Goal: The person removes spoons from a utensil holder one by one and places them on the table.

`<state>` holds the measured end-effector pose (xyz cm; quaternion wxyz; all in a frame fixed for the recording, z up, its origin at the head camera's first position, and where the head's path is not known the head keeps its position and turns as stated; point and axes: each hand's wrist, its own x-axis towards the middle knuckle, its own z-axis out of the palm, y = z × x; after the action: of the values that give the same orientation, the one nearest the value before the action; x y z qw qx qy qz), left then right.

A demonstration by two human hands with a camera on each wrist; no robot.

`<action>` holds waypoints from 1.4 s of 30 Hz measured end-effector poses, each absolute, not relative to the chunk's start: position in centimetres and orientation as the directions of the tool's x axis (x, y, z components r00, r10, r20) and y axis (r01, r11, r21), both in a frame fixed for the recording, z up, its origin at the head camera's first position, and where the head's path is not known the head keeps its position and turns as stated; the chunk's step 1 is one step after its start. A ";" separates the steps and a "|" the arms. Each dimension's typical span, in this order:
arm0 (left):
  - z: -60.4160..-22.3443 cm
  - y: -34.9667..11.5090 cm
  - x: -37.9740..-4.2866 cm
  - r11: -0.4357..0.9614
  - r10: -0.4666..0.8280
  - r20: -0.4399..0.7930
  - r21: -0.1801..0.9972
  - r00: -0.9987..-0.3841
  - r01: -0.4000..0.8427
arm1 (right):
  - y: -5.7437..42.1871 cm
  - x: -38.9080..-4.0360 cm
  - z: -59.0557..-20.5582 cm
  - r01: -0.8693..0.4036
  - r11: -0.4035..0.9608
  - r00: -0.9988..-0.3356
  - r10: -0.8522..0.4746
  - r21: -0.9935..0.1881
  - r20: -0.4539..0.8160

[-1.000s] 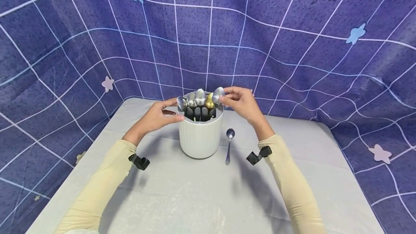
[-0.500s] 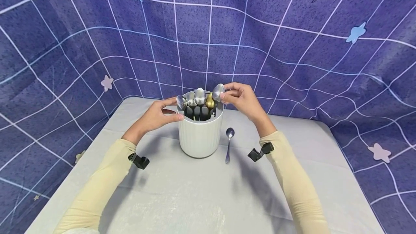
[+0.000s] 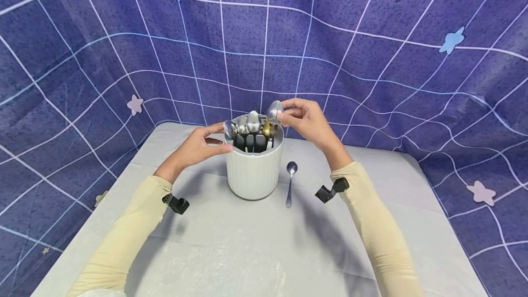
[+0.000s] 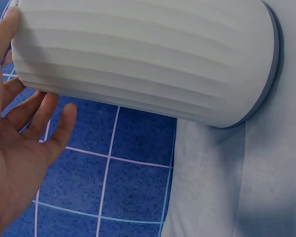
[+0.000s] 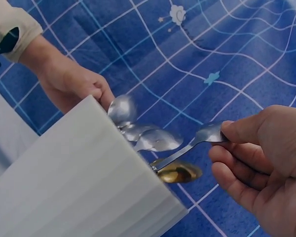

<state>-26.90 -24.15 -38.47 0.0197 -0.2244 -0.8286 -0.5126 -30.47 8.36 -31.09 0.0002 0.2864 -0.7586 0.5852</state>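
Observation:
A white ribbed utensil holder [image 3: 253, 175] stands upright on the table. My left hand [image 3: 195, 149] touches its left rim with thumb and forefinger; in the left wrist view the other fingers [image 4: 65, 123] stand loosely straight beside the wall. My right hand [image 3: 308, 120] pinches the bowl of a silver spoon [image 3: 275, 112] between thumb and fingers. Its handle [image 5: 179, 157] slants down to the holder's mouth, and the lower end is hidden. A gold spoon [image 3: 266, 129], several silver spoons [image 3: 253, 123] and black handles [image 3: 250, 143] stick up inside the holder.
Right of the holder a small spoon [image 3: 289, 187] lies on the grey-white tablecloth [image 3: 231, 246], bowl toward the back. A blue cloth [image 3: 243, 35] with pale grid lines and stars hangs behind and around the table. A black wrist camera [image 3: 332, 190] sits on each sleeve.
My right hand has risen a little, lifting the silver spoon higher above the rim and slightly left. My left hand keeps its place at the holder.

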 end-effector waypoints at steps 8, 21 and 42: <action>-38.5 -24.1 -27.0 0.375 0.350 0.261 0.841 -0.899 0.391 | 8.0 -29.9 -29.5 -0.476 0.167 -0.816 -0.450 -0.864 0.363; -38.6 -24.2 -27.0 0.376 0.346 0.256 0.844 -0.902 0.384 | 8.0 -29.2 -25.8 -0.546 0.144 -0.776 -0.457 -0.825 0.434; -38.6 -24.1 -27.0 0.373 0.337 0.260 0.846 -0.905 0.381 | 11.7 -26.8 -22.7 -0.575 0.234 -0.807 -0.325 -0.784 0.494</action>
<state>-27.03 -24.13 -38.58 0.0215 -0.2169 -0.8282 -0.5163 -26.78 11.66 -22.69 0.1140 0.2894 -0.7771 0.5472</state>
